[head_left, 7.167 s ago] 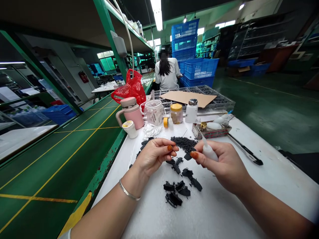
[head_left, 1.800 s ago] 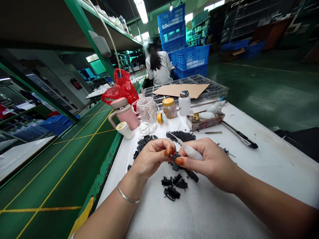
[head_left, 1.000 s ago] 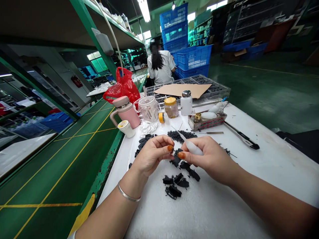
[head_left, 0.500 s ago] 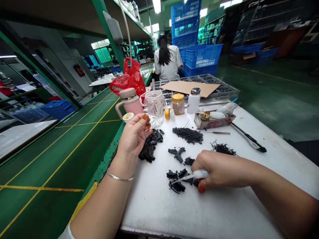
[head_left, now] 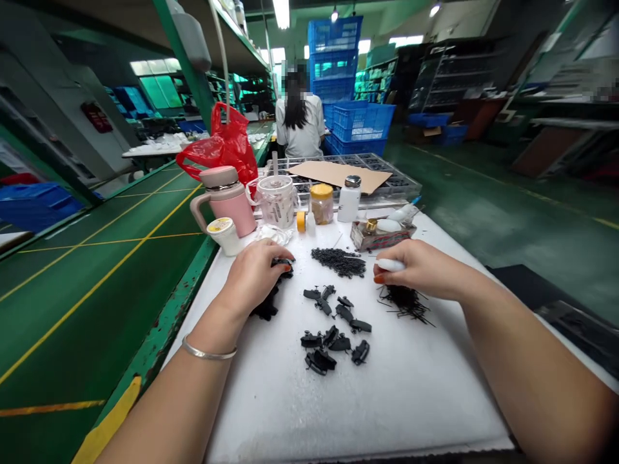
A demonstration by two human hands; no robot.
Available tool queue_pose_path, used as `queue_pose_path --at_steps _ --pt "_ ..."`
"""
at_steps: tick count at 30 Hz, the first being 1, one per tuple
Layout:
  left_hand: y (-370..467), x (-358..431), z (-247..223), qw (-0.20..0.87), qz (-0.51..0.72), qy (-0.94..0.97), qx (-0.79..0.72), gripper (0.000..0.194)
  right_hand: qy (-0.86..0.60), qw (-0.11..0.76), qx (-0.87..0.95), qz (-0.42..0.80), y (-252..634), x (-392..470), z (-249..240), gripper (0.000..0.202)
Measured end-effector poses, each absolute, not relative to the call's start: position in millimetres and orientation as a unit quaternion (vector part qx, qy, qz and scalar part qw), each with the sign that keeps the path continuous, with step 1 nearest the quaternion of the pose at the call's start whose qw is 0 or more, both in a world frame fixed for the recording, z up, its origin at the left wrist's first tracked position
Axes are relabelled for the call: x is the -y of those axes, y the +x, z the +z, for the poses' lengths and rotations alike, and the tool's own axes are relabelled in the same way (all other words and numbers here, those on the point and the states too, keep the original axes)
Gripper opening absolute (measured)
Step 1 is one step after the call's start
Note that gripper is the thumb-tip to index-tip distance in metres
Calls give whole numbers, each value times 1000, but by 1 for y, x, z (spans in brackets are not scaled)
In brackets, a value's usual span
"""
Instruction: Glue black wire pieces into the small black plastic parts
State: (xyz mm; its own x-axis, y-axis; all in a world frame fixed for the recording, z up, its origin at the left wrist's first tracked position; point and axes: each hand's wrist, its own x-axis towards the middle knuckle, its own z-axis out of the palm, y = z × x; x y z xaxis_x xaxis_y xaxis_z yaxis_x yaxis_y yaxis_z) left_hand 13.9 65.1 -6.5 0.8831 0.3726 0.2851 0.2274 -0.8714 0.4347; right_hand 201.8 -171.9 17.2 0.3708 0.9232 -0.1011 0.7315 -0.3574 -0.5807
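Note:
My left hand (head_left: 255, 274) is over the pile of black curved plastic parts (head_left: 267, 306) at the left of the white tabletop. Its thumb and fingers close on one of those parts, largely covered by the hand. My right hand (head_left: 411, 267) holds a small white tool (head_left: 391, 265) with a rounded body; its thin tip cannot be made out now. Below that hand lies a heap of thin black pins (head_left: 409, 303), which the fingertips are close to. Between the hands are several black parts with small rings (head_left: 338, 341) in loose groups. Behind them spreads a heap of small black rings (head_left: 338, 262).
Along the back stand a pink mug (head_left: 231, 209), a lidded tub (head_left: 223, 235), a clear cup (head_left: 276, 203), a yellow-lidded jar (head_left: 322, 205), a white bottle (head_left: 349, 200) and a small box (head_left: 382, 236). Cardboard (head_left: 341, 175) covers part of a tray. A person (head_left: 300, 125) sits beyond.
My left hand has come down onto the pile of black parts. My right hand has moved from the middle groups to the pins, still holding the white tool. The view has shifted.

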Motion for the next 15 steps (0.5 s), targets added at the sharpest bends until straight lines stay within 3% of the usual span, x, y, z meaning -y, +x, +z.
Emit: queue_pose_path --at_steps 4,10,15 --pt "19 -71 -19 91 103 975 -175 27 -801 209 510 233 211 177 15 12" --pt "20 -74 -14 82 82 969 -217 14 -803 189 517 229 213 173 2 13" --pt "18 -73 -11 96 84 965 -227 17 -810 160 529 194 209 169 -5 8"
